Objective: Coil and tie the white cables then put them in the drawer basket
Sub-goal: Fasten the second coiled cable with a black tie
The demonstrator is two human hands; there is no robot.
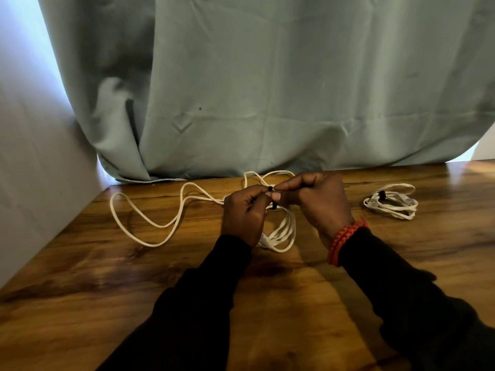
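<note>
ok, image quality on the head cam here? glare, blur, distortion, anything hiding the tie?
Head view: strong wide-angle bend, the table edges bow. Glare on the wood at far right, backlight glowing round the curtain. The left hand and right hand are slightly soft, and the small black tie they pinch over the hanging coil is hard to resolve. The tied bundle reads sharp enough.

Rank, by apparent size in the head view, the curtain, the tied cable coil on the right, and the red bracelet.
1. Grey-green curtain, by far the largest.
2. Tied cable coil.
3. Red bracelet, though it lies nearer the camera, so its rank against the coil is unsure.
</note>
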